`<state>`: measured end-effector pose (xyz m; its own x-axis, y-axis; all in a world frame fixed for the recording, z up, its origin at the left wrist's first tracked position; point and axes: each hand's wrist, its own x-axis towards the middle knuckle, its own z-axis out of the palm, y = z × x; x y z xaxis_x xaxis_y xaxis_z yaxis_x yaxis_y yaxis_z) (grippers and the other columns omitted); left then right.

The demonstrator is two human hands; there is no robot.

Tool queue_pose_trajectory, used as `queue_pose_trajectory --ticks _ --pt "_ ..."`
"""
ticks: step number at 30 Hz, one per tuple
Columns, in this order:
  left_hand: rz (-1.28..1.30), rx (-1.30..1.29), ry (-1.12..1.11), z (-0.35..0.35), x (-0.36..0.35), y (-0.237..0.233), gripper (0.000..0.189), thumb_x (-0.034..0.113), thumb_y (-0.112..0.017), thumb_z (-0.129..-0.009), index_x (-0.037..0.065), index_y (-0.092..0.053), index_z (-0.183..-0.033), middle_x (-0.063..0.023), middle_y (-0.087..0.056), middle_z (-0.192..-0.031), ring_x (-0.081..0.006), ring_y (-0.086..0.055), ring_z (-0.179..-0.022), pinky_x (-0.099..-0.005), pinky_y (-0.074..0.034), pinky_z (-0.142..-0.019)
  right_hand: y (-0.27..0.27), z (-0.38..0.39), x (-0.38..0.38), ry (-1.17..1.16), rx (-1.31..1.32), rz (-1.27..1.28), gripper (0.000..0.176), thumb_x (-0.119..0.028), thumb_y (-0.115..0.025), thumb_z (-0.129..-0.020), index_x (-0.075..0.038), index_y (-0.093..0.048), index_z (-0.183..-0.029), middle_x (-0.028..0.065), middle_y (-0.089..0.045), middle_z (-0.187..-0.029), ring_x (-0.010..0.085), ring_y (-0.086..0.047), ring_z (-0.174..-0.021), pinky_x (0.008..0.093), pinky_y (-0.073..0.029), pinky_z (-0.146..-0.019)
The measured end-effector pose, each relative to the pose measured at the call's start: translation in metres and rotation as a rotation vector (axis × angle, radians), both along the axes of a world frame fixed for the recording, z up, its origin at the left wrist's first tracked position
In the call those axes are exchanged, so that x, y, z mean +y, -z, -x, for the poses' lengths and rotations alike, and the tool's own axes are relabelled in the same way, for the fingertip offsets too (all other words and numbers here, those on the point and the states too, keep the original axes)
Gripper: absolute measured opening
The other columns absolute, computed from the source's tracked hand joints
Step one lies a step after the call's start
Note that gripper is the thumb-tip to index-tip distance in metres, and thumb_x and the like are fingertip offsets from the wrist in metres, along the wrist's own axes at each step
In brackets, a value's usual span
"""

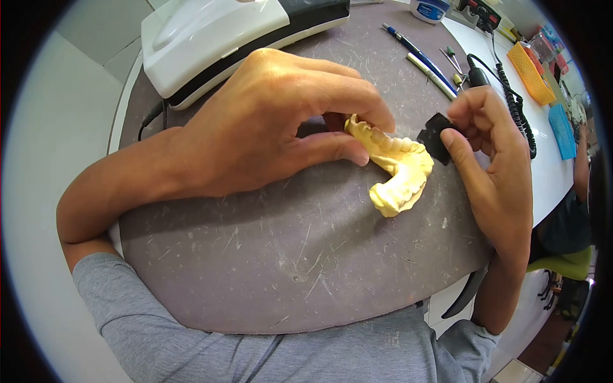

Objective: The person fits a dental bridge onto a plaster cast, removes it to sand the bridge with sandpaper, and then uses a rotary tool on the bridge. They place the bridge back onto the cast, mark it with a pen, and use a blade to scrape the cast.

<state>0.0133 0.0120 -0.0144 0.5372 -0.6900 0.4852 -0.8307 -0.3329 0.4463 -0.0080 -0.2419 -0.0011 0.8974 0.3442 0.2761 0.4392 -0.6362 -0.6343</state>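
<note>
Thumb and fingers of my left hand [300, 115] pinch one end of a yellow dental cast [405, 163], a horseshoe-shaped arch with tooth shapes along its outer edge. The cast is held over the grey-brown work surface [268, 255], its free end curving toward me. My right hand [488, 150] is closed on a small black piece of sandpaper [435, 137], bent and dark, between thumb and fingers. The sandpaper is right beside the outer edge of the cast and overlaps its rim in this view.
A white and black machine [217, 45] stands at the back left with a cable. Behind my right hand lie a blue pen-like tool [415, 51], a pale green stick [431, 75] and small burs. A coiled black cord [517, 115], yellow basket [531, 73] and blue basket [562, 131] are at right, near another person.
</note>
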Motion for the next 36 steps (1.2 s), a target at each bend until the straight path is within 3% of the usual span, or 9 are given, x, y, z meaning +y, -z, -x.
queue_pose_trajectory --ticks 3,11,15,21,23,24,26,32,36 --pt "0.012 -0.019 0.012 0.000 0.000 0.000 0.026 0.011 -0.079 -0.077 0.001 -0.071 -0.100 -0.0087 -0.072 -0.092 -0.0198 -0.069 -0.084 -0.0296 -0.058 -0.074 0.001 -0.002 -0.004 0.014 0.009 -0.004 0.002 -0.001 -0.057 -0.093 0.000 -0.055 -0.091 0.0013 -0.055 -0.090 0.0072 -0.052 -0.084 0.0217 -0.043 -0.077" --pt "0.013 0.031 -0.026 0.001 0.000 0.001 0.021 0.012 -0.079 -0.077 0.002 -0.072 -0.094 -0.0082 -0.073 -0.092 -0.0194 -0.071 -0.086 -0.0282 -0.058 -0.075 0.003 0.000 -0.007 0.002 -0.049 -0.013 0.019 0.003 -0.053 -0.093 0.002 -0.062 -0.110 0.0053 -0.063 -0.109 0.0093 -0.057 -0.097 0.0236 -0.044 -0.087" --pt "0.009 -0.001 -0.005 -0.001 0.000 0.002 0.018 0.011 -0.079 -0.077 0.002 -0.072 -0.091 -0.0080 -0.073 -0.091 -0.0190 -0.071 -0.086 -0.0287 -0.058 -0.076 0.005 0.001 -0.004 0.065 -0.138 -0.055 0.018 0.003 -0.058 -0.091 0.001 -0.062 -0.109 0.0064 -0.062 -0.109 0.0103 -0.057 -0.101 0.0249 -0.044 -0.090" --pt "0.020 0.024 0.004 0.000 0.000 0.001 0.018 0.009 -0.078 -0.077 0.001 -0.071 -0.091 -0.0084 -0.072 -0.090 -0.0201 -0.070 -0.086 -0.0308 -0.057 -0.077 0.003 -0.002 -0.013 -0.042 -0.176 -0.023 0.016 -0.001 -0.069 -0.086 0.000 -0.064 -0.102 0.0073 -0.062 -0.106 0.0128 -0.058 -0.102 0.0271 -0.044 -0.093" --pt "0.002 -0.029 0.041 0.000 0.000 0.000 0.021 0.004 -0.076 -0.077 -0.001 -0.069 -0.096 -0.0088 -0.070 -0.093 -0.0214 -0.068 -0.087 -0.0322 -0.055 -0.077 0.002 -0.004 -0.014 -0.094 -0.463 0.122 0.012 -0.003 -0.069 -0.088 0.000 -0.064 -0.099 0.0070 -0.062 -0.104 0.0133 -0.059 -0.101 0.0277 -0.044 -0.093" --pt "0.005 -0.033 0.040 0.000 0.000 0.001 0.021 0.004 -0.076 -0.077 -0.001 -0.069 -0.096 -0.0088 -0.070 -0.093 -0.0214 -0.068 -0.087 -0.0322 -0.055 -0.077 0.001 -0.003 -0.014 -0.095 -0.467 0.124 0.012 -0.003 -0.069 -0.088 0.000 -0.064 -0.099 0.0070 -0.062 -0.104 0.0133 -0.059 -0.101 0.0277 -0.044 -0.093" --pt "0.033 0.002 0.062 0.000 -0.001 0.003 0.030 0.007 -0.078 -0.075 -0.001 -0.067 -0.101 -0.0091 -0.068 -0.098 -0.0217 -0.066 -0.089 -0.0320 -0.053 -0.077 -0.001 0.002 -0.015 -0.050 -0.208 0.018 0.014 -0.004 -0.070 -0.089 0.000 -0.064 -0.100 0.0069 -0.064 -0.099 0.0125 -0.061 -0.095 0.0250 -0.046 -0.087" --pt "0.025 0.134 0.033 0.002 -0.007 -0.004 0.034 0.020 -0.080 -0.079 0.001 -0.067 -0.104 -0.0084 -0.067 -0.101 -0.0180 -0.063 -0.095 -0.0299 -0.050 -0.078 -0.009 0.009 -0.012 0.013 0.044 -0.268 0.019 -0.010 -0.070 -0.091 0.002 -0.064 -0.103 0.0093 -0.066 -0.095 0.0066 -0.060 -0.076 0.0169 -0.046 -0.063" --pt "0.189 0.252 0.019 0.003 -0.016 -0.003 0.031 0.022 -0.077 -0.084 0.001 -0.066 -0.104 -0.0071 -0.067 -0.100 -0.0159 -0.063 -0.094 -0.0297 -0.049 -0.079 -0.012 0.008 -0.007 -0.038 0.100 -0.305 0.018 -0.012 -0.071 -0.090 0.001 -0.063 -0.101 0.0089 -0.067 -0.094 0.0048 -0.058 -0.072 0.0164 -0.043 -0.057"
